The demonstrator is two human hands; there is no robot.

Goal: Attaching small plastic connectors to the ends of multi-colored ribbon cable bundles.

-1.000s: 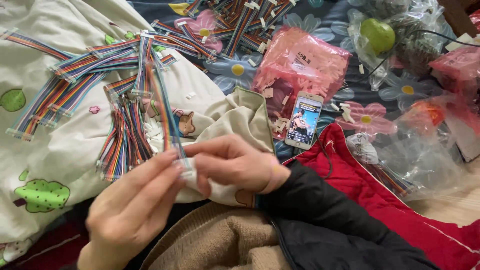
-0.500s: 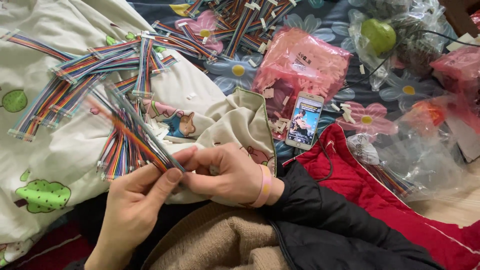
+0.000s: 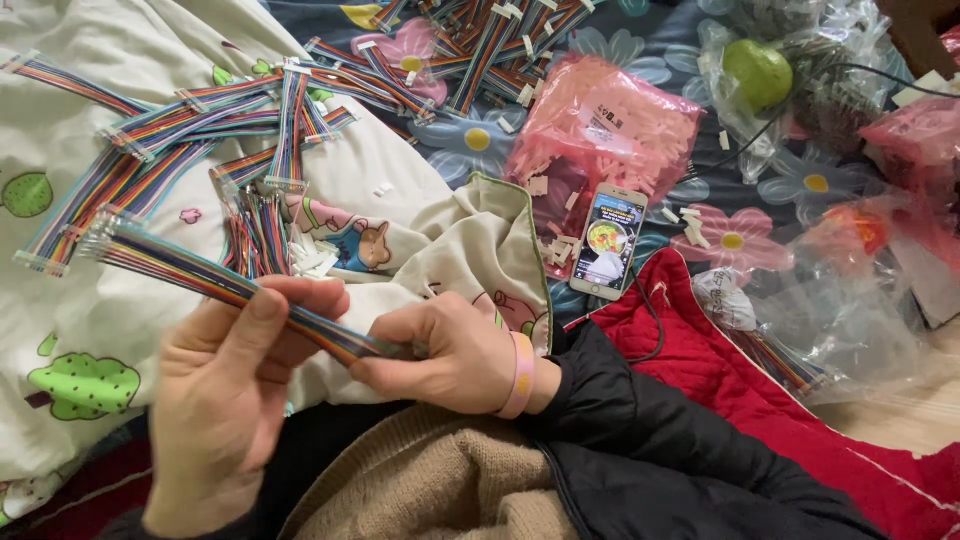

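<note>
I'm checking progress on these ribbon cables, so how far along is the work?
Looks done: many rainbow ribbon cables lie spread on the cream blanket, more in the far pile. In hand: the left hand and right hand hold one ribbon cable between them. Possibly left: the pink bag of white connector housings looks full, so how much remains is unclear.

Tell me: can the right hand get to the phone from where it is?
Probably yes. The phone lies face up on the bedding just beyond the right hand, nothing covering it, but that hand is pinching the rainbow ribbon cable.
</note>
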